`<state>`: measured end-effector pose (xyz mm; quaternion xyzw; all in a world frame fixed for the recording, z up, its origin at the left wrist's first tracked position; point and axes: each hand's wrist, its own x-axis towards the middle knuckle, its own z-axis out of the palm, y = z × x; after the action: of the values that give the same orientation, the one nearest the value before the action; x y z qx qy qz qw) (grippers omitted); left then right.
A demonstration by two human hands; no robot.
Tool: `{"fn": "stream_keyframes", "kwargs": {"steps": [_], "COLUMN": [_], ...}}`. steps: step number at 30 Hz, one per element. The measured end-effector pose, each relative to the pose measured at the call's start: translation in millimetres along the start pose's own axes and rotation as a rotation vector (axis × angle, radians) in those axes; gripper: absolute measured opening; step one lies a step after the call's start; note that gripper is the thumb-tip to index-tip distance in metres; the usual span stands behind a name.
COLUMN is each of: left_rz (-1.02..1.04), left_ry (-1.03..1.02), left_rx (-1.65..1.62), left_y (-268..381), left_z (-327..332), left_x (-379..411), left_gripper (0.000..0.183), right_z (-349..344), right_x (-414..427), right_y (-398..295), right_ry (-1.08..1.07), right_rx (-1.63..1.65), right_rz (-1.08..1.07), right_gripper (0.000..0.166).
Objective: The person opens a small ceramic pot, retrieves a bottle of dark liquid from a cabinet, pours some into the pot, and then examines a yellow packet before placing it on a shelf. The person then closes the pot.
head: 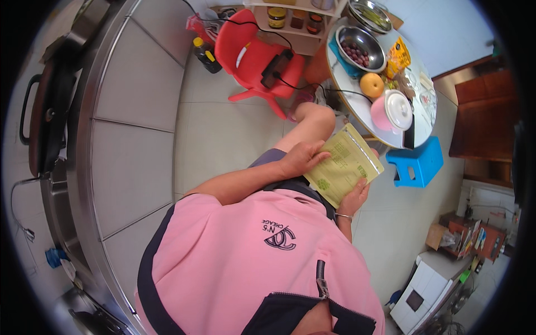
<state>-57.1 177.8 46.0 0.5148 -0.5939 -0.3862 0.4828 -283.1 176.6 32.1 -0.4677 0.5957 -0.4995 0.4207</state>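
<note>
A flat yellow-green pouch (341, 165) with green printed writing lies tilted over my lap. At its left edge, my left hand (303, 159) grips it with the thumb on the face. My right hand (355, 197), below a metal bracelet, pinches the lower right edge with its thumb on the front. The fingers behind the pouch are hidden. A silvery strip runs along the pouch's upper right end. Just beyond it, a pink lidded pot (391, 111) stands on a round table (356, 106), near a round yellow-brown fruit (372, 85) and a steel bowl of grapes (361, 48).
Ahead stands a red plastic chair (259, 58) with a black device on its seat. A blue stool (418, 161) is right of the table. Tiled cabinets (130, 167) line the left side. A dark bottle with a yellow cap (206, 54) stands on the floor by the chair.
</note>
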Motion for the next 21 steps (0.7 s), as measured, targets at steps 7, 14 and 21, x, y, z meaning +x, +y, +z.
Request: {"fn": "stream_keyframes", "kwargs": {"steps": [7, 14, 21], "left_rz": [-0.154, -0.179, -0.044], "left_ry": [-0.021, 0.162, 0.226], "left_rx": [-0.096, -0.241, -0.197], "left_y": [10.2, 32.3, 47.9], "left_z": [-11.2, 2.5, 0.4], "left_x": [12.2, 47.0, 41.6], "left_gripper": [0.033, 0.035, 0.023], "right_z": [20.3, 19.3, 16.1], "right_x": [3.4, 16.9, 25.4], "right_y": [-15.7, -26.5, -49.1], "right_ry": [-0.129, -0.227, -0.219], "right_rx": [0.178, 0.01, 0.287], "right_rz": [-0.131, -0.391, -0.147], "right_gripper": [0.045, 0.057, 0.037]}}
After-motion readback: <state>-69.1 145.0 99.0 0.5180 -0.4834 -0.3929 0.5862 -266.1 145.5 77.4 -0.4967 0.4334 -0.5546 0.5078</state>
